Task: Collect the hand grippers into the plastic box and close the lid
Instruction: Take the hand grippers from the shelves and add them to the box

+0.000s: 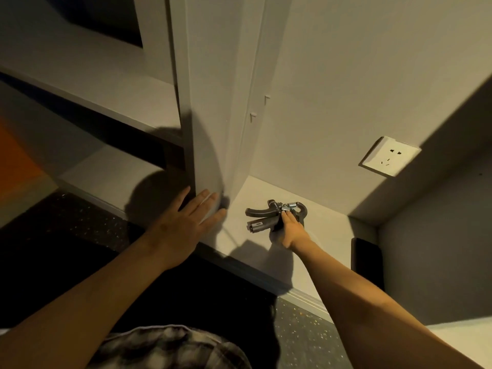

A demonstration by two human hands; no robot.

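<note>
Pickup of hand grippers (269, 215) off the low shelf (327, 219)
Right hand (291, 230) curls round them near the springs — best to catch every handle before lifting; left hand (186, 225), fingers straight, braces on the cabinet panel (210, 129).

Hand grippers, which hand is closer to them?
Right. The right hand grips the hand grippers; the left hand rests flat against the cabinet panel, apart from them.

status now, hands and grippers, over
Left hand open, flat on cabinet panel. Right hand gripping hand grippers on shelf. Plastic box not in view.
</note>
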